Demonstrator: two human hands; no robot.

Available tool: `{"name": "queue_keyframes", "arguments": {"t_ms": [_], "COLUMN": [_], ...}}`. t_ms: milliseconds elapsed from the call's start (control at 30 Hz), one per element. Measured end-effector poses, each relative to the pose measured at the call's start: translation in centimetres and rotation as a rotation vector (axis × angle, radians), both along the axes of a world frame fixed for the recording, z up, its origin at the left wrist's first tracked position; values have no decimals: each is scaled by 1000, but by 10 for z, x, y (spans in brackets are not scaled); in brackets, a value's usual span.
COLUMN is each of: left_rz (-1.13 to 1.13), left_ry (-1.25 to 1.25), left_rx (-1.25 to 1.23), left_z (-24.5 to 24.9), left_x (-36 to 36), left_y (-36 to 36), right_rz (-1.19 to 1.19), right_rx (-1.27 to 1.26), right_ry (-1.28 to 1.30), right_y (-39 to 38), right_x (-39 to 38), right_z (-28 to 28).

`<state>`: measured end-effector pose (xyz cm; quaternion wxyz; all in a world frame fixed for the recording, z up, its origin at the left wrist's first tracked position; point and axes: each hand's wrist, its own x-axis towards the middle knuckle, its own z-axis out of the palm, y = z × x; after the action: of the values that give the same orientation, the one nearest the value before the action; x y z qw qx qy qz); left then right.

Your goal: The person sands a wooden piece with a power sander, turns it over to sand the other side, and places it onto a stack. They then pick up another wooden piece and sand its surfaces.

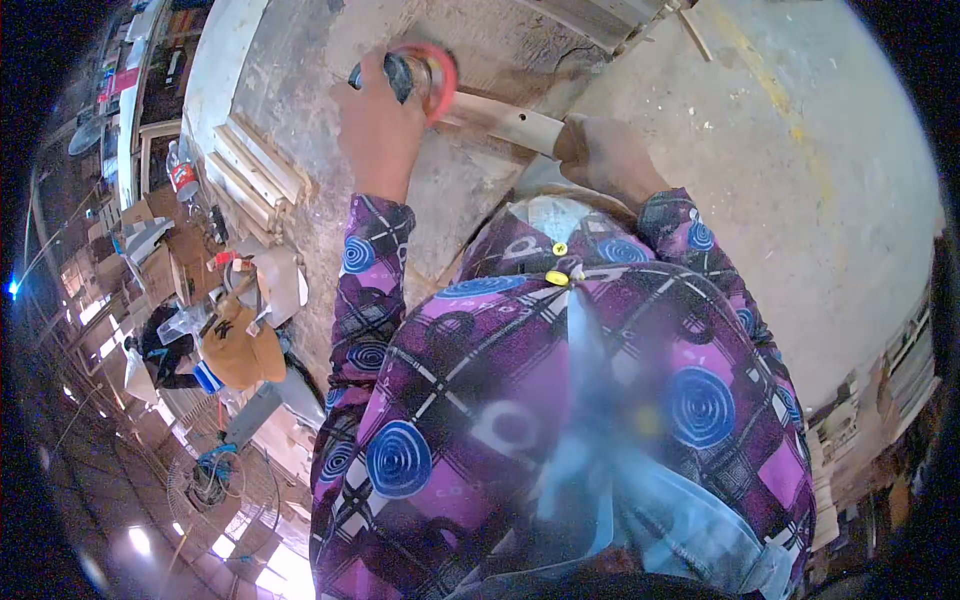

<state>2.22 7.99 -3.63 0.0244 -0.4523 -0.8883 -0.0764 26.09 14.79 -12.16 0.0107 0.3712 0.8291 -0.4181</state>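
My left hand (385, 130) is closed around a black-topped round power tool (432, 80) with a red disc rim, blurred by motion. The tool sits at the left end of a narrow pale wooden strip (505, 122), which has a small dark hole in it. At the strip's other end my right hand (600, 155) grips the wood, its fingers partly blurred. The strip lies across a worn, dusty work surface (455, 185) close to my body.
Stacked wooden strips (250, 175) lie left of my left hand, near a plastic bottle (181, 172) with a red label. Lower left are a tan cap-like item (243, 345) and a fan (210, 480). More wood (590, 20) is at the top.
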Motion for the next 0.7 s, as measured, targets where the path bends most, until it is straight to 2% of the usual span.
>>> {"name": "queue_keyframes", "arguments": {"t_ms": [167, 433, 533, 600, 700], "left_rz": [11, -60, 57, 67, 123], "left_ry": [10, -83, -63, -98, -109], "left_rx": [5, -44, 44, 76, 60], "left_z": [1, 1, -8, -22, -16], "left_x": [-6, 26, -14, -71, -80], "left_y": [8, 0, 6, 4, -1], "right_rz": [6, -54, -3, 21, 45], "right_rx": [34, -3, 51, 83, 78], "right_ry": [-34, 111, 3, -20, -44], "right_y": [0, -3, -1, -1, 2], "right_x": [0, 6, -2, -3, -4], "right_z": [3, 0, 7, 2, 6]}}
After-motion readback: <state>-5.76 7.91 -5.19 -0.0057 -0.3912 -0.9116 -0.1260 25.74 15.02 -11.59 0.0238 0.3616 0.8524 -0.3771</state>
